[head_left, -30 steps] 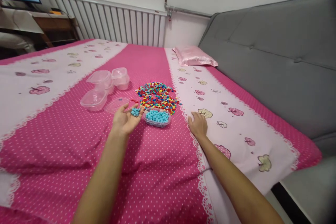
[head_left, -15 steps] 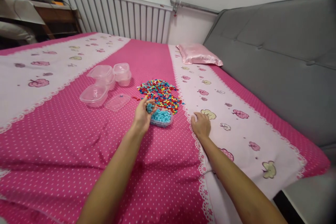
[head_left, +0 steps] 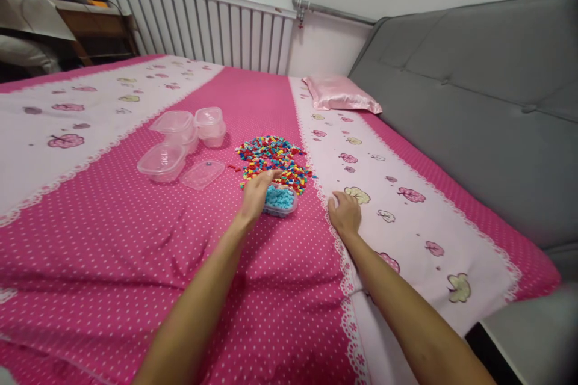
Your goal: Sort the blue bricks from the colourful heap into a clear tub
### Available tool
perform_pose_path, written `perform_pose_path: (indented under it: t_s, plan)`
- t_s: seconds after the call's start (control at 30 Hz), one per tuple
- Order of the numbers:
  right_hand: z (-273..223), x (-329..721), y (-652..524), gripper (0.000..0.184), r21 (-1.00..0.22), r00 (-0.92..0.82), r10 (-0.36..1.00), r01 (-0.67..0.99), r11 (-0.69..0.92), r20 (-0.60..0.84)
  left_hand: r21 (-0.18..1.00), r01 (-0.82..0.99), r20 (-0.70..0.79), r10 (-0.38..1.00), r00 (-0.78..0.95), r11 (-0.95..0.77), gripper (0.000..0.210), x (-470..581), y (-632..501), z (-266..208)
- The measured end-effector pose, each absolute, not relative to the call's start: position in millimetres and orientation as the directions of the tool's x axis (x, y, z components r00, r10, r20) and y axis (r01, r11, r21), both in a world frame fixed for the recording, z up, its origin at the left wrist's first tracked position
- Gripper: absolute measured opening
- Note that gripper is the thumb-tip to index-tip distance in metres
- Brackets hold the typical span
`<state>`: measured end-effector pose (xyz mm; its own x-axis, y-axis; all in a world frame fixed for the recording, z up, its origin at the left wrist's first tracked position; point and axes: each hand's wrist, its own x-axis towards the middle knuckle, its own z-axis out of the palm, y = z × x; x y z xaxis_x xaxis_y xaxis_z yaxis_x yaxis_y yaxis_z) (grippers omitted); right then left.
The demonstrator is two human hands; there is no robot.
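Turquoise pieces (head_left: 280,198) could spill from the tub (head_left: 280,213) if my left hand (head_left: 257,194) bumps its left end; whether that hand grasps any, I can't tell.

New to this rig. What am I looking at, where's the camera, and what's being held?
There is no machine: these are a person's two bare hands, seen from a camera worn on the head, looking forward and down. The surface is a pink-and-white bed cover. On it lie a pile of mixed-colour pieces, a small tub of light-blue pieces, a flat clear lid and a group of clear containers. The left hand is at the tub; its fingers are largely hidden, so I can't tell whether it holds pieces. The right hand rests on the cover, holding nothing visible.
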<state>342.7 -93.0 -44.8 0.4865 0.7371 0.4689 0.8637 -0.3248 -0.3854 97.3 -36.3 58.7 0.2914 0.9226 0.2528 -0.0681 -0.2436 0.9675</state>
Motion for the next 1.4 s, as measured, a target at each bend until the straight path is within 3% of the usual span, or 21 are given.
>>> perform_pose_path:
  t_s: [0.1,0.2,0.3,0.4,0.73,0.93,1.07,1.27,1.4]
  plan:
    - [-45.1,343.2,-93.1,0.036,-0.383,0.475,0.743,0.869,-0.313,0.471,0.841,0.118,0.384,0.737,0.556,-0.528,0.033,84.5,-40.7,56.1]
    - [-45.3,343.4,-92.9,0.036,-0.381,0.476,0.742,0.869,-0.315,0.473,0.621,0.258,0.334,0.548,0.766,-0.740,0.028,77.9,-44.7,47.6]
    - [-45.3,343.1,-93.0,0.037,-0.378,0.485,0.735,0.866,-0.328,0.473,0.445,0.352,0.299,0.508,0.808,-0.823,0.035,77.8,-46.6,38.4]
    - [-45.3,342.8,-93.1,0.037,-0.376,0.485,0.739,0.866,-0.331,0.467,0.369,0.400,0.313,0.518,0.796,-0.839,0.040,78.6,-46.5,33.9]
    - [-45.2,342.9,-93.1,0.038,-0.382,0.483,0.739,0.866,-0.323,0.470,0.374,0.476,0.381,0.599,0.704,-0.796,0.039,72.2,-41.8,29.8]
    - [-45.4,342.9,-93.4,0.037,-0.383,0.479,0.742,0.867,-0.318,0.469,0.452,0.491,0.386,0.659,0.646,-0.745,0.043,64.5,-38.9,30.0]
    - [-45.3,342.4,-93.8,0.036,-0.372,0.478,0.741,0.870,-0.324,0.472,0.414,0.525,0.383,0.666,0.640,-0.743,0.047,62.3,-38.7,28.8]
    - [-45.3,342.0,-94.2,0.036,-0.362,0.477,0.737,0.872,-0.330,0.478,0.449,0.512,0.456,0.680,0.574,-0.733,0.070,59.1,-37.5,26.3]
    - [-46.7,342.9,-93.5,0.036,-0.361,0.471,0.739,0.875,-0.322,0.482,0.451,0.552,0.381,0.710,0.592,-0.702,0.072,60.0,-37.8,23.2]
